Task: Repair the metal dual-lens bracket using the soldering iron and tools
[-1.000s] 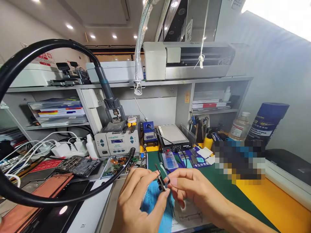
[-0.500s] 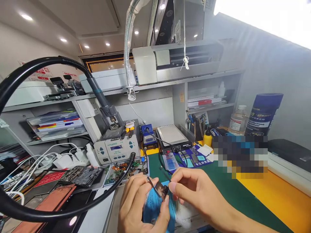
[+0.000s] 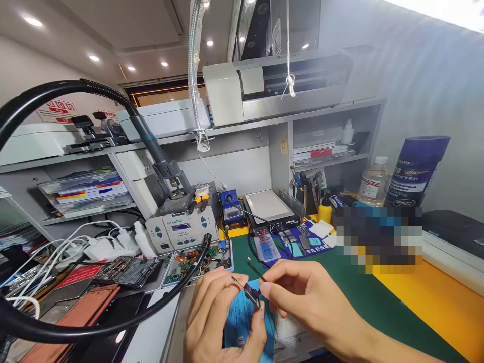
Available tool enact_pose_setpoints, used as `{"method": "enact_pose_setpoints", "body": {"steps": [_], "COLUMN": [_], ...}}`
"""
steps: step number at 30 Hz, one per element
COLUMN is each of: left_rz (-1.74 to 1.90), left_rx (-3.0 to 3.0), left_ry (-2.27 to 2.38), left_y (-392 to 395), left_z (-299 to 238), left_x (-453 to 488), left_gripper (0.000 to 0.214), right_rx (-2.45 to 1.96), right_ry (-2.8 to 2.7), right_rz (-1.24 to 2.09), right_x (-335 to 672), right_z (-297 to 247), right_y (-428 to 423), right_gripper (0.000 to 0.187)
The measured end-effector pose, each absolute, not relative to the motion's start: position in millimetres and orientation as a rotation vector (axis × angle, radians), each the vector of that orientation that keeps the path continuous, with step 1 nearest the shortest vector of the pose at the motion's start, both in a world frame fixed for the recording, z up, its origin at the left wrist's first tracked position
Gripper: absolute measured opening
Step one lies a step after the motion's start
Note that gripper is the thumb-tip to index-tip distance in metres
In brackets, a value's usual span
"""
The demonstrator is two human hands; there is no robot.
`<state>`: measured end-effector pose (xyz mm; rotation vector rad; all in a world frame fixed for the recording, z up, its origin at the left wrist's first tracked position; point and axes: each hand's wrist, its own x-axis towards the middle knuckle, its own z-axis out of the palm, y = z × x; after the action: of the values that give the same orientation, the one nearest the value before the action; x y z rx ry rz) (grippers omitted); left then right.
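My left hand (image 3: 214, 317) pinches a small, dark, flat part (image 3: 252, 293) between thumb and fingertips. It looks like an electronic component, but its exact kind is too small to make out. A thin dark strip (image 3: 257, 269) with a light tip sticks out, slanting up and left, from the thumb and forefinger of my right hand (image 3: 306, 292), which are pressed together at the part's right side. Whether strip and part are joined I cannot tell. Below both hands lies a blue printed sheet (image 3: 236, 327).
A tray (image 3: 231, 262) of small circuit parts lies ahead, before a hot-air station (image 3: 181, 234). Its black hose (image 3: 94, 337) loops across the left. A hot plate (image 3: 270, 204) stands farther back. Phone parts (image 3: 126, 272) cover the left; the green mat (image 3: 340, 292) extends right.
The dark part has tilted in my left fingers, its broad face now seen more edge-on. The thin strip shows more clearly above my right fingertips. The view has shifted slightly.
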<state>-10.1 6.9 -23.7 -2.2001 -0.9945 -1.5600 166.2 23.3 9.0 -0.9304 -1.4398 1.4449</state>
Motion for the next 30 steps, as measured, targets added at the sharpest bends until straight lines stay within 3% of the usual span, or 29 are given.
{"method": "enact_pose_setpoints", "body": {"steps": [21,30], "left_rz": [-1.474,-1.458], "left_rx": [-2.214,-2.237], "left_ry": [-0.932,-0.873], "left_y": [4.4,4.4], "left_z": [-20.1,-22.4], "left_x": [-12.0,-11.7], "left_gripper": [0.036,0.039], "right_rx": [-0.937,-0.981], "right_ry": [-1.373,-1.357], "right_rz": [1.655,1.622], "right_x": [166.0,165.2], "right_z": [8.2,2.9], "right_y": [27.2,27.9], "right_gripper": [0.018,0.006]}}
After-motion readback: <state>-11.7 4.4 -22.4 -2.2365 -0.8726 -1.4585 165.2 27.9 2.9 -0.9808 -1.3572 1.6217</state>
